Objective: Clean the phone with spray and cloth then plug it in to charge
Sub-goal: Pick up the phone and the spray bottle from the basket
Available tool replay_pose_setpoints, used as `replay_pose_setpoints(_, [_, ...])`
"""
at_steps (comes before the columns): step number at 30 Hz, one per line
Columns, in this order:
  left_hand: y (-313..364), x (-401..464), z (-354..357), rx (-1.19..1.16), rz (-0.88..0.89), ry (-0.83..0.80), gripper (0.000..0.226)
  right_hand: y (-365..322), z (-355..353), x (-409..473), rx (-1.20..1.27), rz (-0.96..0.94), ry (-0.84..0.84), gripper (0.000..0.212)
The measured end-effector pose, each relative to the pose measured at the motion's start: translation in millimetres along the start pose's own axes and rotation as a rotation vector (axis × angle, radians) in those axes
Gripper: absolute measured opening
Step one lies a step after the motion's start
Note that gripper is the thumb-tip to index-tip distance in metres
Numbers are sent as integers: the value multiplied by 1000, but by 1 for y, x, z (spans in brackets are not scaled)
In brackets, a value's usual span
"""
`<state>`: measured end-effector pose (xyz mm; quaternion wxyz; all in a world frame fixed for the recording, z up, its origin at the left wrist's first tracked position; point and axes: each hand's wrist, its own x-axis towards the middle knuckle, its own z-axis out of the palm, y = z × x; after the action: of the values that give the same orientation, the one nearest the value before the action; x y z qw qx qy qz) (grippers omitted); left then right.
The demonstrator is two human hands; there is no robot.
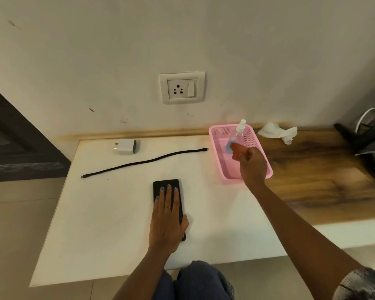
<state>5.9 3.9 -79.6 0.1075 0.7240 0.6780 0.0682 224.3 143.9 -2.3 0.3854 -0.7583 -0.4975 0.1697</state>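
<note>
A black phone [160, 186] lies flat on the white table [108, 213]. My left hand [168, 217] rests flat on it with fingers spread, thumb at its right edge. My right hand [250, 164] reaches into the pink basket [218, 144] and its fingers close around the base of a clear spray bottle [238, 132] with a white nozzle and a blue bottom. A white cloth [277, 131] lies crumpled on the wooden counter by the wall. A white charger adapter [126, 146] and a black cable [145, 162] lie at the back of the table.
A wall socket [182, 87] with a switch sits above the table. The wooden counter [312, 174] extends right, with a dark stand [359, 139] and white cord at its far end. My knees [195, 282] are below the table's front edge.
</note>
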Motion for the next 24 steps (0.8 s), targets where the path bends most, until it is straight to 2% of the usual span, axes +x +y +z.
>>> replay_pose_setpoints(3, [-11, -2, -3, 16, -71, 19, 66, -18, -9, -19, 119, -32, 14, 9])
replay_pose_setpoints(5, [-22, -6, -5, 32, -82, 43, 64, -27, -10, -35, 226, -36, -51, 6])
replay_pose_setpoints(8, [-38, -14, -7, 63, -77, 85, 63, -37, -8, -67, 513, -60, -315, 12])
replay_pose_setpoints(10, [-47, -17, -9, 76, -89, 97, 61, -38, -4, -89, 576, 2, -472, 19])
replay_pose_setpoints(13, [-58, -19, -13, 83, -81, 103, 64, -29, 11, -120, 448, 128, -634, 18])
replay_pose_setpoints(15, [-63, -20, -15, 80, -76, 98, 67, -17, 24, -133, 376, 244, -729, 24])
replay_pose_setpoints(18, [-64, -20, -16, 55, -89, 43, 68, -9, 32, -146, 328, 412, -760, 34])
replay_pose_setpoints(20, [-64, -21, -16, 40, -102, 25, 68, -7, 32, -151, 257, 411, -738, 33])
replay_pose_setpoints(24, [-63, -22, -16, 40, -111, 41, 68, -7, 28, -152, 104, 285, -673, 29])
